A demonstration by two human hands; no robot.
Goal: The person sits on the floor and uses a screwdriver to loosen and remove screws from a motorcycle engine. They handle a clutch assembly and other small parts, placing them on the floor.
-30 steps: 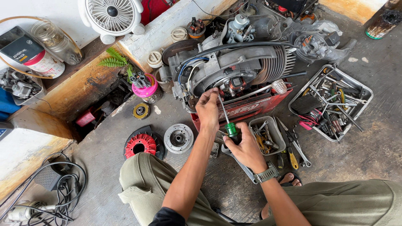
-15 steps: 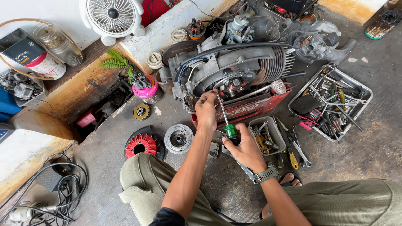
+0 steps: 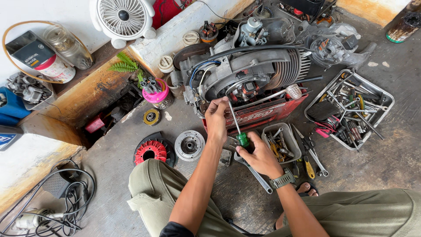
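Observation:
A grey scooter engine [image 3: 245,72] with a finned cylinder rests on a red crate [image 3: 267,112] on the concrete floor. My right hand [image 3: 258,156] grips the green handle of a screwdriver [image 3: 237,127]. Its shaft runs up toward the engine's open side. My left hand [image 3: 218,118] pinches the shaft near the tip, against the engine's lower edge. A watch sits on my right wrist.
A metal tray [image 3: 381,98] of tools lies at right, a small grey bin [image 3: 294,139] of bits beside my right hand. A wrench [image 3: 256,175], red fan wheel [image 3: 151,151], round hub [image 3: 189,145], pink cup [image 3: 154,94], white fan [image 3: 125,19] and cables [image 3: 66,206] surround me.
Both hands stay on the screwdriver at the engine; hardly any shift is visible.

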